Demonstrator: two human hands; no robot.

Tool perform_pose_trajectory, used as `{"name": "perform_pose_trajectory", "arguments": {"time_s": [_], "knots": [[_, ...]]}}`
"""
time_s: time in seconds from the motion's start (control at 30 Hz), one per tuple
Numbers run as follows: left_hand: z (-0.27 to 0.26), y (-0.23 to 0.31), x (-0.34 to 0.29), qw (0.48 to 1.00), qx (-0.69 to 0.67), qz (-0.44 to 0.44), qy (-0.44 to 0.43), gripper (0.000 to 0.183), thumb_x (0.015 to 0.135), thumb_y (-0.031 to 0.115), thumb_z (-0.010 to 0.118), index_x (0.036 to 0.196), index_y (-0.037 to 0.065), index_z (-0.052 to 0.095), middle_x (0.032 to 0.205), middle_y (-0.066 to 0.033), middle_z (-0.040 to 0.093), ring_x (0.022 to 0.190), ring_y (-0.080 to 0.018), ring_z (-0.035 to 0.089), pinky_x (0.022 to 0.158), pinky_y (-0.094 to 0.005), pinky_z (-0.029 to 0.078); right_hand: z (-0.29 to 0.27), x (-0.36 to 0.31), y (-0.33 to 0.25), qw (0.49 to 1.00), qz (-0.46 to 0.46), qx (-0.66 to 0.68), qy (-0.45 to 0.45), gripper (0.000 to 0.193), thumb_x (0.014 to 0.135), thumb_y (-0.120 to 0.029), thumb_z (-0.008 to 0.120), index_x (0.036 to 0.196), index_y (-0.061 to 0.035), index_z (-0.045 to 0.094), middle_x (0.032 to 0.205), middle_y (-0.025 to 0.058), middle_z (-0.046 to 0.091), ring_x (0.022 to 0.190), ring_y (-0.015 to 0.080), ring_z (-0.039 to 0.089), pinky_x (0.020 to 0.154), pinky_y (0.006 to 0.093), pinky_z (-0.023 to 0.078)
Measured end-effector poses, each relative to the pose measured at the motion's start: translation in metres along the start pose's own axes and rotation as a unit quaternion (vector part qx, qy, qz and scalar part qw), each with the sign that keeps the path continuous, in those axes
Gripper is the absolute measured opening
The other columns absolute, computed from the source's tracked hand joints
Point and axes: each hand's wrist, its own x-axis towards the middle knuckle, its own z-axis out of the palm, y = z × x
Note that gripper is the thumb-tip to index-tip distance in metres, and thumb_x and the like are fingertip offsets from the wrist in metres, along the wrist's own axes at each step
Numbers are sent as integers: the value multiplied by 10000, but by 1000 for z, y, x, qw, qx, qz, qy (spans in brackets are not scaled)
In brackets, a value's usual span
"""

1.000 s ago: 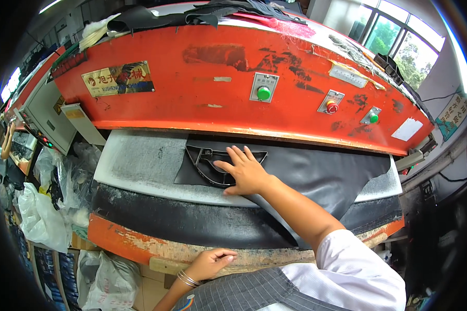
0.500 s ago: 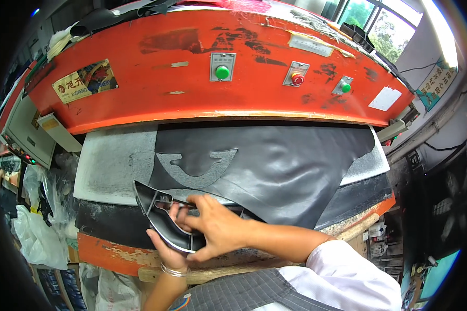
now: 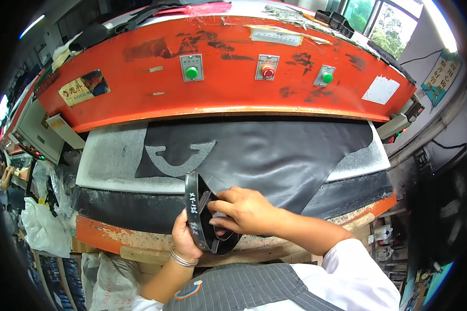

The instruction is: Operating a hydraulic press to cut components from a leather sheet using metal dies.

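Wrapped round the outer wall of a dark metal cutting die (image 3: 196, 220), my left hand (image 3: 186, 239) keeps the tool tilted on its edge near the front of the press bed. My right hand (image 3: 246, 211) has its bent fingers inside the die's hollow; what they grip there is hidden. Beyond the die lies a sheet of black leather (image 3: 264, 155) on a pale cutting board (image 3: 106, 168). A curved, U-shaped hole (image 3: 177, 169) in the leather shows the grey board beneath.
The red beam (image 3: 140, 98) of the press spans the far side, with two green buttons and a red button (image 3: 268, 72). Scraps and another black die (image 3: 334, 23) lie on its top. A worn wooden bar (image 3: 135, 255) edges the front; plastic bags (image 3: 45, 228) hang at left.
The die has swung from lying open side up to standing on its edge, its marked outer wall now showing. Both hands moved slightly right with it, and the head view shifted.
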Motion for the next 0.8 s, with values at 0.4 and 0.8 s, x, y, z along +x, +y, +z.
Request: {"name": "perform_pose_trajectory", "arguments": {"time_s": [0.4,0.8], "knots": [[56,-57,-32,941,263,185,108,525,1057,370,352,1411,-18,346,1294,-100,525,1193,-179,527,1034,-310,415,-11,-12,-12,950,-232,-105,183,292,768,-222,583,1012,-72,642,1122,103,627,1200,270,540,1107,559,332],[-58,18,-23,804,461,119,357,337,1023,309,473,913,22,610,602,-20,541,451,-93,486,431,-253,371,-64,22,42,933,-250,-224,130,229,697,-244,627,860,-83,630,919,79,627,891,273,643,776,420,544]]}}
